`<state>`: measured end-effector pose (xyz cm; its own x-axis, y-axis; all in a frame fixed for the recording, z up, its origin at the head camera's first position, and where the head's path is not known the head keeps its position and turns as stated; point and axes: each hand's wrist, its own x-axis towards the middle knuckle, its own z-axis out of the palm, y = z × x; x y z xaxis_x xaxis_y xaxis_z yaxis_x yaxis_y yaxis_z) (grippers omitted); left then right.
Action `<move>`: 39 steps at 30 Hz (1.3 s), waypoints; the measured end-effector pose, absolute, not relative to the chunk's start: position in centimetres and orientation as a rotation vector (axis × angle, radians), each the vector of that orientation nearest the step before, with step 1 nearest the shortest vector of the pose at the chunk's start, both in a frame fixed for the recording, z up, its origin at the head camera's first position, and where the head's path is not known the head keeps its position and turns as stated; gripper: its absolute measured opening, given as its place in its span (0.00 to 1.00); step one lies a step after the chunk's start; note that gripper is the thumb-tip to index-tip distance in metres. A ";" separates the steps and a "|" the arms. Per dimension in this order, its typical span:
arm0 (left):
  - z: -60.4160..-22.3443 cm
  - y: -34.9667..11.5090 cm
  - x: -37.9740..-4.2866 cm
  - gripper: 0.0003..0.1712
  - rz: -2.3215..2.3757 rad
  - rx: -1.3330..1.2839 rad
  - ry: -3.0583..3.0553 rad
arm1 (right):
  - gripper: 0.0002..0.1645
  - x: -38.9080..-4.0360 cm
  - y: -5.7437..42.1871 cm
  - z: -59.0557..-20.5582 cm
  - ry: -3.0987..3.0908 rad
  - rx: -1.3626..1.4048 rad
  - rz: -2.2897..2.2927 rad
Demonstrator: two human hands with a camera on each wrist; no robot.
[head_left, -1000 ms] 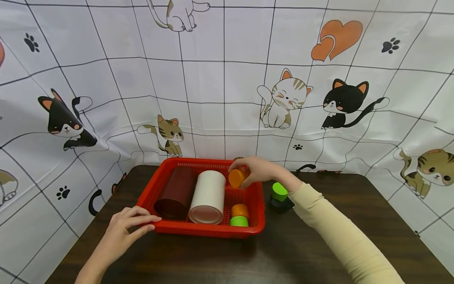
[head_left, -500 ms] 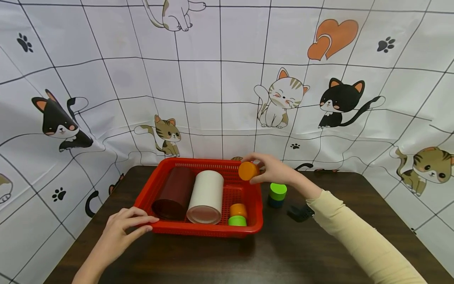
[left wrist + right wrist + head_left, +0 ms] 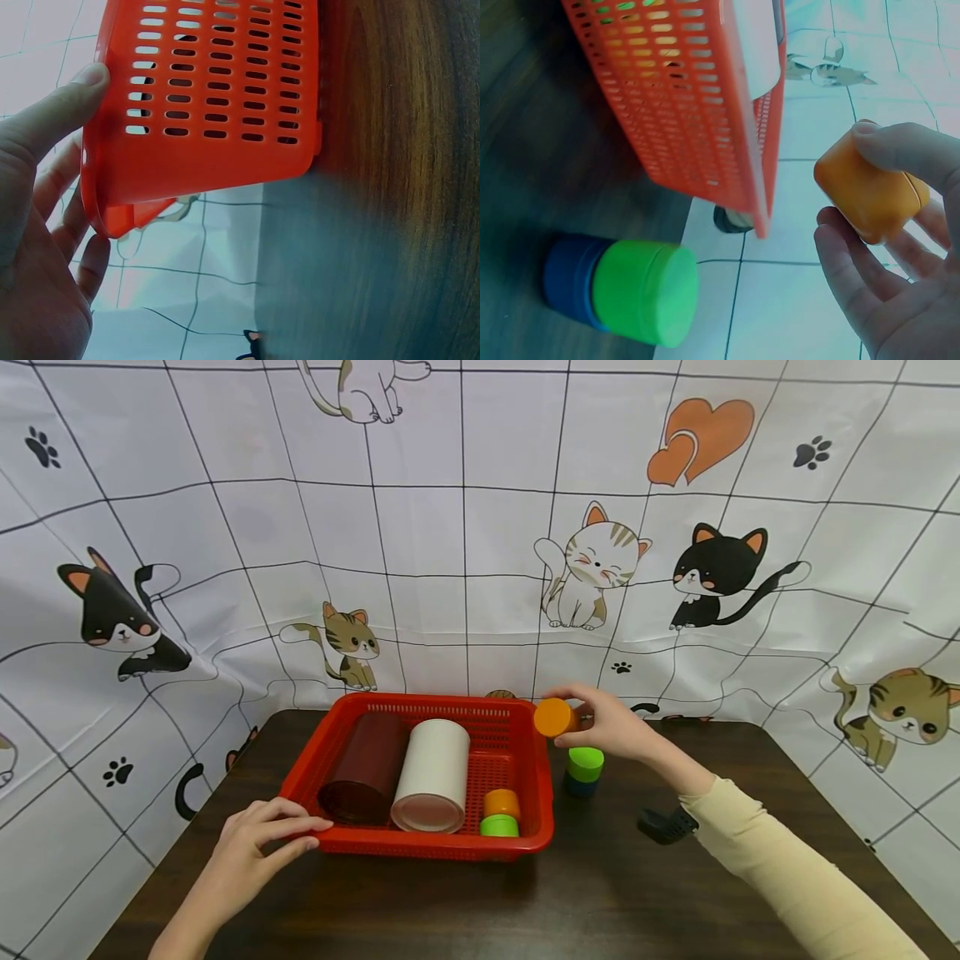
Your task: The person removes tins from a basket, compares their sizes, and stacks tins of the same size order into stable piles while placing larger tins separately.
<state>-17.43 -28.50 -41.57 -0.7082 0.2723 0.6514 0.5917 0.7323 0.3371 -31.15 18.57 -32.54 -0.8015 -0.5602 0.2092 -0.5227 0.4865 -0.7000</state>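
Note:
My right hand (image 3: pixel 611 725) pinches a small orange round container (image 3: pixel 555 717) between thumb and fingers, above the right rim of a red plastic basket (image 3: pixel 442 842). In the right wrist view the orange container (image 3: pixel 874 184) shows its rounded base and a seam near the palm. Just below that hand, a green container (image 3: pixel 585 763) stands on top of a dark blue one (image 3: pixel 581 786) on the table. My left hand (image 3: pixel 251 852) holds the basket's front left corner, and in the left wrist view its thumb lies along the rim (image 3: pixel 91 172).
Inside the basket lie a dark brown cylinder (image 3: pixel 367 764) and a white cylinder (image 3: pixel 435 772). An orange container (image 3: pixel 501 803) and a green one (image 3: pixel 499 826) sit at its front right. The wood table (image 3: pixel 600 893) meets a cat-print sheet (image 3: pixel 420 527) behind.
My right hand has lifted the orange container out of the basket and carried it rightward past the rim, uncovering the green and blue stack. The left hand stays at the basket corner.

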 end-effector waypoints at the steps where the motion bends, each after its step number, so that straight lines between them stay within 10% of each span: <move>1: -41.6 -28.5 -17.4 0.27 -0.722 -0.647 -2.355 | 0.38 -31.1 18.8 -32.6 2.676 -0.964 -1.228; 39: -41.6 -28.5 -17.4 0.26 -0.738 -0.647 -2.357 | 0.36 -31.6 22.3 -35.4 2.915 -0.812 -1.109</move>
<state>-17.35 -28.53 -41.60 -0.7140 0.2681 0.6468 0.5892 0.7292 0.3481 -31.62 22.31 -35.43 -0.8699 -0.4270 0.2469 -0.4831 0.6368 -0.6009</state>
